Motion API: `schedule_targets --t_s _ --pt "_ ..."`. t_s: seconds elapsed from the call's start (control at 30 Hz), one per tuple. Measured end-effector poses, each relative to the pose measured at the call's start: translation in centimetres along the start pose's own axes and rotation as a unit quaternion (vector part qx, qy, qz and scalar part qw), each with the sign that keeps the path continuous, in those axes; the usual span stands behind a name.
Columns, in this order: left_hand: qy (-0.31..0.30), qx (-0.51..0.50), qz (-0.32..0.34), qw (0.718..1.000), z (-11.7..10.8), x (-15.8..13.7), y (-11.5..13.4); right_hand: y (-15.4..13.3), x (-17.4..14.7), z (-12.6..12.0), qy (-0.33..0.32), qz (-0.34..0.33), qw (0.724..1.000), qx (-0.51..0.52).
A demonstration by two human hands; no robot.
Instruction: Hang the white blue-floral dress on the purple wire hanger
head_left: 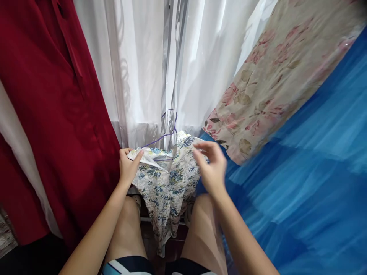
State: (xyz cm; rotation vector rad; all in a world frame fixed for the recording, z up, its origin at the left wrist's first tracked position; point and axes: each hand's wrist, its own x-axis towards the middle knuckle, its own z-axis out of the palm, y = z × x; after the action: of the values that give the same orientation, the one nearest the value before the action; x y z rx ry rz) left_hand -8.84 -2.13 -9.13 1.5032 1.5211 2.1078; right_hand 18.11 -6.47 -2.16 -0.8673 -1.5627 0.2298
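Note:
A white sleeveless-looking garment with a blue and yellow floral print (pixel 163 187) hangs in front of me, between my knees. Inside its neck opening is a thin purple hanger (pixel 158 140), whose hook points up against the white curtain. My left hand (pixel 129 164) pinches the garment's edge at the left shoulder, thumb on top. By the right shoulder, my right hand (pixel 211 164) is slightly blurred, its thumb and curled forefinger apart with nothing seen between them. Whether its other fingers touch the cloth is hidden.
White curtains (pixel 146 76) with grey stripes hang straight ahead. Dark red cloth (pixel 65 114) hangs at the left. On the right are a beige cloth with pink flowers (pixel 258 99) and a large blue cloth (pixel 309 183). My bare knees frame the garment below.

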Motion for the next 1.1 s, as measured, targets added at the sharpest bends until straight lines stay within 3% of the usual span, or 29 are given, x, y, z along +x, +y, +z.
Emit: schedule_targets --t_s 0.13,0.23,0.33,0.4,0.53,0.6,0.7,0.83,0.9,1.03,1.1 --pt "-0.001 0.039 0.013 0.999 0.7 0.2 -0.1 3.9 2.6 4.1 0.037 -0.049 0.97 -0.234" --pt "-0.017 0.043 0.024 0.999 0.1 -0.2 -0.3 6.2 4.5 4.9 0.048 -0.056 0.962 -0.263" --pt "-0.027 -0.013 0.008 1.0 -0.9 -0.8 -0.9 7.2 5.6 2.6 0.04 -0.043 0.974 -0.22" --pt "-0.04 -0.094 -0.044 0.994 -1.2 -1.2 -1.5 7.5 6.1 0.3 0.039 0.006 0.975 -0.217" --pt "-0.09 -0.239 -0.198 0.947 -0.9 -1.5 -2.0 7.9 6.6 -3.3 0.031 0.095 0.968 -0.229" --pt "-0.108 -0.268 -0.242 0.926 -0.8 -1.2 -2.0 8.1 6.9 -4.3 0.003 0.118 0.967 -0.227" --pt "-0.121 -0.278 -0.263 0.916 -0.9 -0.7 -1.8 8.1 7.2 -5.2 -0.064 0.151 0.958 -0.235" --pt "-0.114 -0.261 -0.242 0.928 -1.3 -0.9 -1.8 8.2 6.6 -5.6 -0.109 0.171 0.948 -0.247" --pt "-0.11 -0.248 -0.227 0.935 -1.4 -1.1 -2.1 8.4 5.7 -5.4 -0.089 0.165 0.948 -0.259" --pt "-0.136 -0.251 -0.24 0.928 -1.4 -1.4 -2.7 9.2 3.5 -4.3 0.051 0.096 0.96 -0.257" --pt "-0.143 -0.259 -0.249 0.922 -1.4 -1.6 -3.0 9.5 2.8 -3.9 0.085 0.077 0.963 -0.243"
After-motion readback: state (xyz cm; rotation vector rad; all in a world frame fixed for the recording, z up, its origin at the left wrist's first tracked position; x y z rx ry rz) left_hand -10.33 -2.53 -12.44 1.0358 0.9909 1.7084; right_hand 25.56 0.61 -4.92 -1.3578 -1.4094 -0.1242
